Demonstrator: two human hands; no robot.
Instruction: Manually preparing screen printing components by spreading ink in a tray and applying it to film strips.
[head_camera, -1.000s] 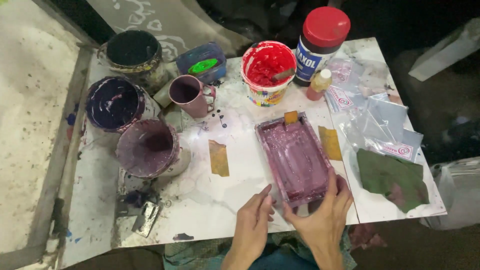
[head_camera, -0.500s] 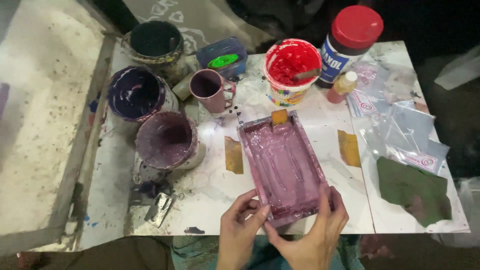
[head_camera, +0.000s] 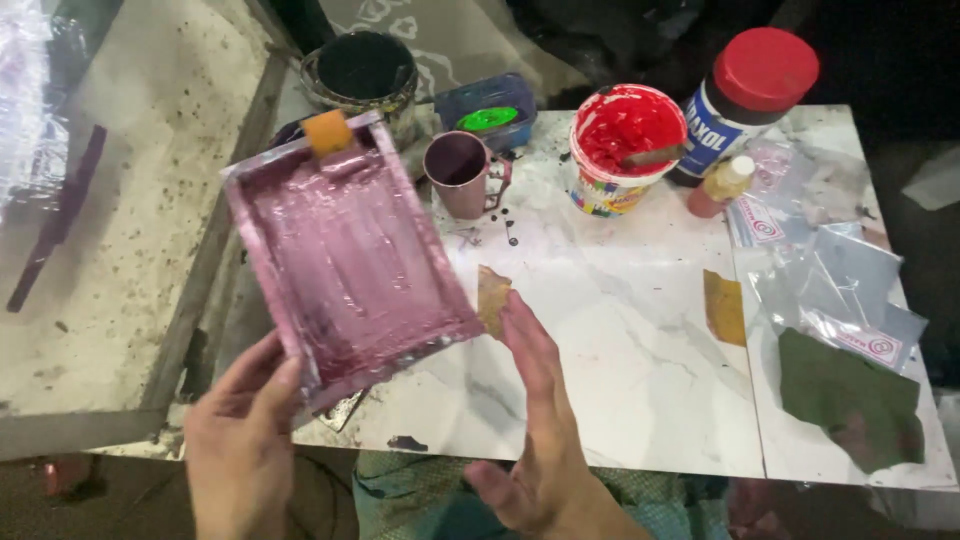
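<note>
Purple-stained printing frame (head_camera: 345, 255) held tilted above table's left edge, clamped at near corner by left hand (head_camera: 240, 440). Right hand (head_camera: 535, 420) open, fingers spread, empty, just beside frame, over marble tabletop (head_camera: 620, 330). Red paint tub (head_camera: 625, 145) well apart.

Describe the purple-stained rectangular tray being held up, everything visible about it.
The purple-stained rectangular tray is a shallow pan with low raised rims, its inside coated in glossy, streaked purple-pink paint. An orange-brown piece of tape sits on its far rim. It is lifted and tilted over the left edge of the white marble-look table. The left hand grips its near corner; the right hand, open, sits by its lower right corner.
</note>
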